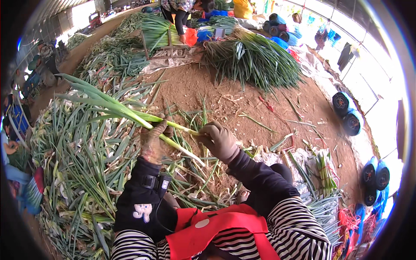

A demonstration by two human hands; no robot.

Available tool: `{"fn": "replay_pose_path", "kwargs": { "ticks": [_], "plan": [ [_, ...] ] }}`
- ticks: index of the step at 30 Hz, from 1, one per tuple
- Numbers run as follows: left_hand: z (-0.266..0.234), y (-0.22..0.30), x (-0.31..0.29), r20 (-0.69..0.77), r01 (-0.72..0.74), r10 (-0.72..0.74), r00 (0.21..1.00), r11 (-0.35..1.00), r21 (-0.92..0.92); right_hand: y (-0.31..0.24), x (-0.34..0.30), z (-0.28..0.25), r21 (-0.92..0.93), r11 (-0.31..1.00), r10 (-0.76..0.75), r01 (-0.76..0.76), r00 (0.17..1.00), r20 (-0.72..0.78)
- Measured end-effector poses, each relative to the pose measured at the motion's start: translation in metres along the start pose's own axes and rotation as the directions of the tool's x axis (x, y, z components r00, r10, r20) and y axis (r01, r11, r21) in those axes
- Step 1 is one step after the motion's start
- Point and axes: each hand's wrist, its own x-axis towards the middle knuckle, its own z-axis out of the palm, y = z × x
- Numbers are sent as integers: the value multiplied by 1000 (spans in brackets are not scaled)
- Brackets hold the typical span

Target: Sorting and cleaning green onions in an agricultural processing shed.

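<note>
A long green onion (122, 112) lies across my gloved left hand (152, 138), which is closed around its pale stalk. Its green leaves reach up to the far left, and the white root end points down to the right. My gloved right hand (219, 141) pinches the end of a yellowish outer leaf (184, 128) that stretches between both hands. The leaf splays away from the main stalk. Beneath my hands lie loose leaves and several thin stalks on the ground.
Heaps of green onion leaves (82, 160) cover the ground at left. A large pile of green onions (255, 60) lies on the dirt ahead. A person (177, 13) bends beside a rack (167, 53). Blue-wrapped rolls (348, 113) stand at right, and a tied bundle (326, 173) lies nearer.
</note>
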Motion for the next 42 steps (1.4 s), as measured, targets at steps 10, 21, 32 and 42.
{"fn": "replay_pose_path", "kwargs": {
  "ticks": [10, 21, 32, 42],
  "plan": [
    [3, 1, -5, 161, 1, -3, 987, 1000, 14, 1, 3, -6, 106, 994, -13, 11, 1000, 19],
    [9, -2, -5, -29, -9, 10, 1000, 999, 45, -1, 2, -2, -310, 870, -417, 384, 907, -47],
    [13, 4, -10, -67, -38, 41, 997, 998, 43, 6, -2, 7, 53, 996, 69, -76, 989, 129],
    [14, 2, -10, -44, -24, 27, 999, 997, 67, 11, -3, 8, 285, 894, 270, -346, 924, 272]
  ]
}}
